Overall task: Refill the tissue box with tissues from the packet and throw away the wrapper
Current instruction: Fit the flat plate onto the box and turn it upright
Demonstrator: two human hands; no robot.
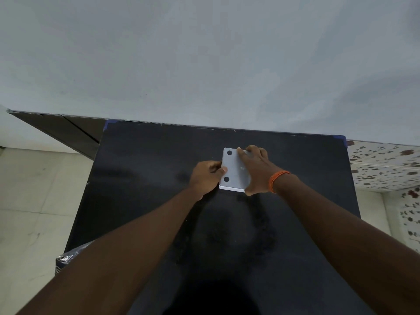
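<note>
While it lies flat on the matte black table, the box (a smooth grey square with rounded corners and two dark round dots) is held at both sides: the left hand pinches its left edge, the right hand spreads fingers across its top.

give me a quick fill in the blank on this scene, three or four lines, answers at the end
1. The white tissue box lies on a ____ table.
2. The face of the box that shows has two round black ____.
3. The right hand wears an ____ band at the wrist.
4. The left hand touches the box's ____ edge.

Missing words: black; dots; orange; left
</note>
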